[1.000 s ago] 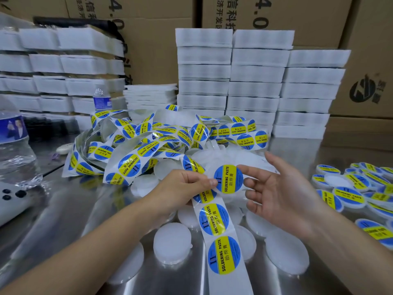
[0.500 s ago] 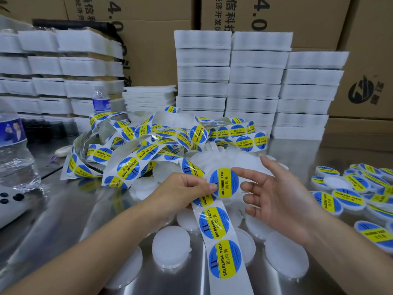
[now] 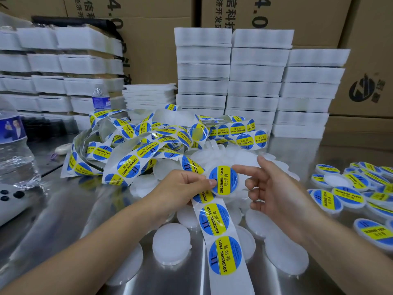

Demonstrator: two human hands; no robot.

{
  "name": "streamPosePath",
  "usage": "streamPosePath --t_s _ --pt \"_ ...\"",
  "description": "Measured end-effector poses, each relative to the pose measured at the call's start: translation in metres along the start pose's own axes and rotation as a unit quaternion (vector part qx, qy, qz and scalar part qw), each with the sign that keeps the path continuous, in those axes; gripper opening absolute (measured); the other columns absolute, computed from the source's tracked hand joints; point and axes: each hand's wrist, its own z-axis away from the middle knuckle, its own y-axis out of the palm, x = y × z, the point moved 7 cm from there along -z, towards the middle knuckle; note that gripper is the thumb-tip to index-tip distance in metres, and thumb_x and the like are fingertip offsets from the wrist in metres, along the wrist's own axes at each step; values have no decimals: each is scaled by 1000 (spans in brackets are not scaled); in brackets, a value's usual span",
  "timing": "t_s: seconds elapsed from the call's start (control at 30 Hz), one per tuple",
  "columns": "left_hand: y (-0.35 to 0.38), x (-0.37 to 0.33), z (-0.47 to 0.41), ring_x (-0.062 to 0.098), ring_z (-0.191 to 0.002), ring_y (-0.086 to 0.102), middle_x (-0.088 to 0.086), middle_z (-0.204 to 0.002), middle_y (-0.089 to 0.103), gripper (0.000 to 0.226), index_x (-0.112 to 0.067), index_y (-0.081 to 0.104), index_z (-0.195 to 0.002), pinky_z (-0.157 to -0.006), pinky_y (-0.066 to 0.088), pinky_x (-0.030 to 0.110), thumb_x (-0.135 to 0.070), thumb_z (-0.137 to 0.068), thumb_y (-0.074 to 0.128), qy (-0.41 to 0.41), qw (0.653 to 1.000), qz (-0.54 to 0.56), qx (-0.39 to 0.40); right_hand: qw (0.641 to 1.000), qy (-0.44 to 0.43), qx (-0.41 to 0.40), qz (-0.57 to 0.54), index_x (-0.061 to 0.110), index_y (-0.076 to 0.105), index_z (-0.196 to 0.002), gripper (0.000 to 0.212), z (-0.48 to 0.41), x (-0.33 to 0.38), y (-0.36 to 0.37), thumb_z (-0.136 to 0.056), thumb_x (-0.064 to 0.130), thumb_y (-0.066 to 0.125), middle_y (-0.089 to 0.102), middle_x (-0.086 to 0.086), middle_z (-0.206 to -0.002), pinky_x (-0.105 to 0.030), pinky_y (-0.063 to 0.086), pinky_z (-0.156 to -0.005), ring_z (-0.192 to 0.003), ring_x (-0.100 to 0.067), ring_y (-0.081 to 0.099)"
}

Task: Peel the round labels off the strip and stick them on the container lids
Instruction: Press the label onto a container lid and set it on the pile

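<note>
I record the left hand (image 3: pixel 185 188) at frame centre, fingers curled, pinching a blue-and-yellow labelled lid (image 3: pixel 223 180) with the thumb on its left edge. The same hand also clamps the strip (image 3: pixel 228 235), which runs to the bottom edge carrying two full labels (image 3: pixel 214 219). The right hand (image 3: pixel 276 194) is released, fingers spread, index tip touching the lid's upper right rim. Bare lids (image 3: pixel 171 243) lie on the metal table (image 3: pixel 63 220) below. Finished lids (image 3: pixel 340 196) crowd the right edge. The stacked white boxes (image 3: pixel 255 71) at upper centre are closed; I cannot tell their contents, nor the fill of the water bottle (image 3: pixel 14 154) at the left edge.
</note>
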Motion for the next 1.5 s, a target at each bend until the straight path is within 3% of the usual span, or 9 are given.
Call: streamPosePath --t_s 0.23,0.37,0.53,0.67,0.9,1.13,1.3,1.5 --pt "0 -2 1 19 -74 70 11 -86 75 38 -16 78 -80 -73 56 29 -46 -58 72 7 1000 -3 -12 998 -34 -41 -16 23 76 -83 43 0 10 -11 -96 42 39 47 6 -54 -22 37 -46 -45 -7 39" --pt "2 -5 3 17 -71 70 10 -85 75 36 -17 78 -78 -68 56 24 -46 -59 70 14 1000 -7 -6 990 -80 -62 102 30 73 -80 39 -1 13 -7 -95 44 40 57 10 -55 -23 41 -52 -47 -6 48" --pt "7 -8 6 18 -70 68 10 -84 75 35 -18 78 -76 -65 54 25 -47 -58 72 25 999 0 30 950 -181 -8 255 47 63 -88 23 4 7 14 -81 61 46 66 24 -78 -14 46 -67 -67 5 59" --pt "12 -10 8 14 -70 63 4 -75 72 29 -23 76 -66 -66 50 26 -51 -56 70 41 997 -44 53 946 -187 28 265 44 62 -93 52 8 0 21 -59 77 42 69 20 -86 -24 51 -78 -81 3 64" --pt "15 -13 9 6 -64 59 -7 -64 69 12 -29 75 -57 -65 48 20 -37 -67 75 77 993 -58 67 938 -195 62 278 41 65 -96 54 10 -2 26 -60 76 44 69 20 -87 -15 49 -71 -81 4 64" --pt "14 -12 8 6 -59 65 -4 -66 72 18 -25 75 -62 -57 51 18 -40 -71 71 75 994 -6 80 944 -200 116 234 45 63 -104 55 9 -4 32 -65 81 49 70 13 -97 -33 52 -86 -92 -5 66" --pt "15 -19 9 3 -62 67 -9 -65 72 44 -29 75 -62 -58 52 18 -70 -47 78 112 989 9 93 947 -194 137 215 43 64 -103 49 10 -7 37 -67 74 54 71 9 -97 -35 53 -87 -92 -8 67" --pt "14 -18 8 6 -59 64 -7 -62 69 47 -27 73 -57 -58 52 19 -69 -39 81 117 989 6 90 952 -179 148 197 40 65 -105 58 10 -9 39 -64 79 54 72 6 -99 -40 53 -89 -93 -11 68"
